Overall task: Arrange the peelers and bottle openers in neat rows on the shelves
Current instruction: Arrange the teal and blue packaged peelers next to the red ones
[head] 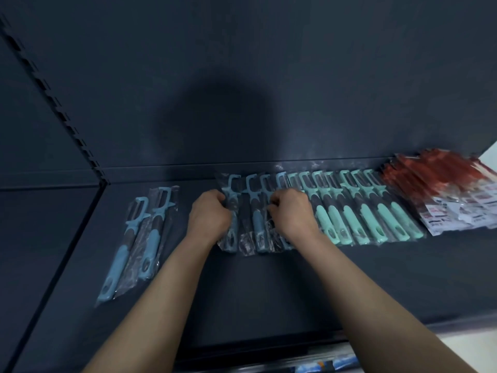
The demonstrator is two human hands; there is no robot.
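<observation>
Blue-handled peelers in clear plastic sleeves lie side by side at the middle of the dark shelf. My left hand grips the leftmost sleeve of this group. My right hand is closed on the sleeves at the group's right end. To the right runs a row of several mint-green peelers, touching each other. Two more blue peelers lie apart at the left, slanted. A heap of red packaged items sits at the far right; whether they are bottle openers I cannot tell.
The dark back wall rises behind the shelf. A slotted upright runs diagonally at the left and meets the shelf's back corner. The shelf's front edge lies below my forearms, with a lower shelf's goods just visible beneath.
</observation>
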